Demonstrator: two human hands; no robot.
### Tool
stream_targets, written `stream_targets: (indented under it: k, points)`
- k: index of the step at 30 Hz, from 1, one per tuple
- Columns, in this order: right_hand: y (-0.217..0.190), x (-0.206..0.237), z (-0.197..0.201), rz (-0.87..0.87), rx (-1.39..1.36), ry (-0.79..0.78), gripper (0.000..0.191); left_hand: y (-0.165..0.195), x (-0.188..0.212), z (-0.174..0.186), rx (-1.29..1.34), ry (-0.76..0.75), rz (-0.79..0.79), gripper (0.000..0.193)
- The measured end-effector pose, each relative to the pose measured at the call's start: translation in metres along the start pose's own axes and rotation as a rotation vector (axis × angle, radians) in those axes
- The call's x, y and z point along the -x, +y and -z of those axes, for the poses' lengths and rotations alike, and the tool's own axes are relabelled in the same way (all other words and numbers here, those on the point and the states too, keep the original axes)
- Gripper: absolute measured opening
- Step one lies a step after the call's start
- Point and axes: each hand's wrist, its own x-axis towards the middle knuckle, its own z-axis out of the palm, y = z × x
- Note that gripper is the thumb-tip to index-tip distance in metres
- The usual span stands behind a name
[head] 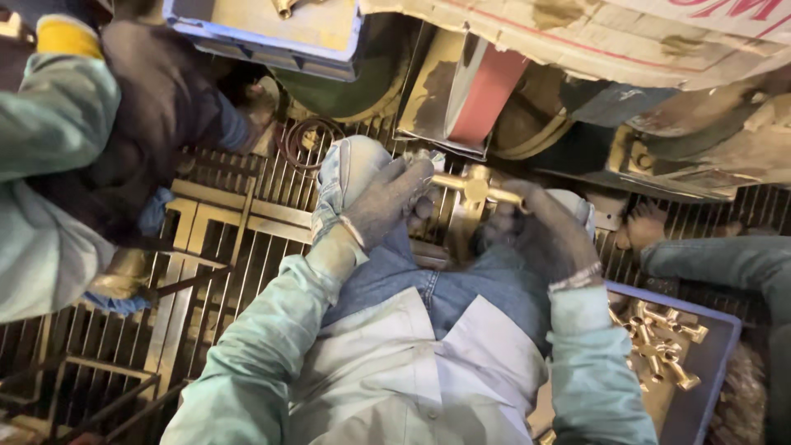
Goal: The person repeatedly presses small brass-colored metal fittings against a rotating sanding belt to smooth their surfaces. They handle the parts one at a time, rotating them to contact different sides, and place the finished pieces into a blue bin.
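While both hands meet above the knees, a cross-shaped brass fitting point(474, 188) lies between them, directly in front of a red abrasive belt point(486, 91) on a grimy machine point(659, 140). The left hand point(386, 202) reaches in from the left; its dust-covered fingers point(416, 177) are curled together and close on the left arm of the brass fitting, with the fingertips touching the metal near its end. The right hand point(540, 235) comes in from the right; its fingers are wrapped around the right arm of the fitting, and that arm disappears into the closed grasp. The centre boss of the fitting stays exposed between the two grips, and its lower stem points down toward the blue jeans point(461, 284). How the thumbs sit cannot be told.

Near the right hand's wrist stands a blue tray point(717, 330) holding a heap of similar brass fittings point(659, 338). A metal floor grating point(239, 222) runs beneath the legs. At the left, another person in a pale green sleeve point(49, 124) and dark clothing stands close by. A second blue tray point(264, 33) sits at the top edge of the view.
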Motion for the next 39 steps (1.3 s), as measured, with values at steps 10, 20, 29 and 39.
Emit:
stream_targets:
  k: [10, 20, 29, 39]
  points:
    - [0.016, -0.041, 0.029, 0.131, -0.083, 0.053, 0.039, -0.023, -0.058, -0.017, 0.032, 0.194, -0.049, 0.033]
    - [0.017, -0.074, 0.025, 0.115, 0.037, 0.261, 0.032, -0.012, -0.082, -0.013, 0.218, 0.32, 0.086, 0.046]
    - [0.016, -0.068, -0.003, 0.258, 0.519, 0.539, 0.023, -0.049, -0.125, -0.001, 0.463, 0.252, 0.153, 0.037]
    - [0.027, -0.074, -0.018, 0.402, 0.613, 0.64, 0.02, -0.055, -0.149, -0.01, 0.614, 0.276, 0.299, 0.037]
